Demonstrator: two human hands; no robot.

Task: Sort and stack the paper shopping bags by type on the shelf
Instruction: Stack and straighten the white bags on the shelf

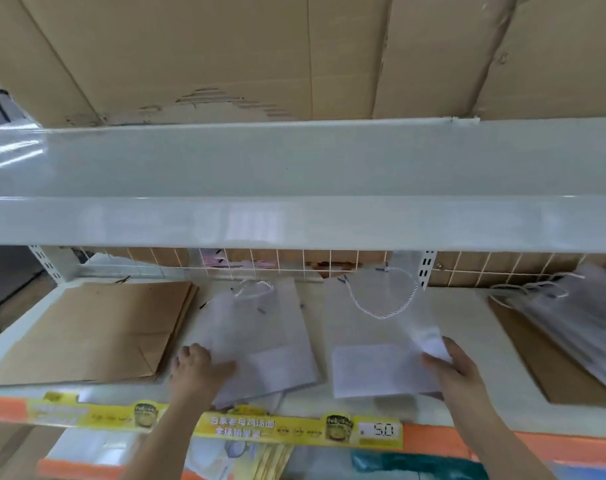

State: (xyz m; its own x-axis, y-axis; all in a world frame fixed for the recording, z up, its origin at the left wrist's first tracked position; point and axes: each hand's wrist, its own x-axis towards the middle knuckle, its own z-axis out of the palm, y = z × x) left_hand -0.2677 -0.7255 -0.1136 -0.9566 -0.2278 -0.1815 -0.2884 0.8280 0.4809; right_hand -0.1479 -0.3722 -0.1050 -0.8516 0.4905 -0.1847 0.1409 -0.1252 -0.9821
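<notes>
Head view: left hand point(199, 368) presses the flat translucent white rope-handled bag point(256, 337); right hand point(450, 367), at three o'clock, grips a matching bag point(374, 341). Mid-sort; next, probably stack them together.

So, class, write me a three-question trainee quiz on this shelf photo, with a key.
1. True or false: the brown bag stack lies at the shelf's left end.
2. Which hand touches the bag with the white cord handle?
3. Multiple choice: the left hand rests on A) a frosted bag B) a brown bag C) the price strip.

Key: 1 true; 2 the right hand; 3 A.
</notes>
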